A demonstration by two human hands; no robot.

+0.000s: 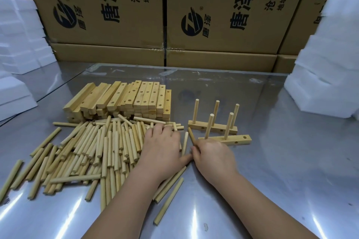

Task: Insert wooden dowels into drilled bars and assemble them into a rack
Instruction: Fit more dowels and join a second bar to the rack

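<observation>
Right hand [211, 153] curled round one dowel [191, 135], just left of near bar [240, 139], which carries two upright dowels. Left hand [162, 141] palm-down on dowel pile [93, 147]; fingertips hidden, grip cannot be told.

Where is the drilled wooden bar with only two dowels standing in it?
Head view, right of centre on the steel table: the pale wooden two-dowel bar lies just beyond the right hand, directly in front of the three-dowel bar.
</observation>
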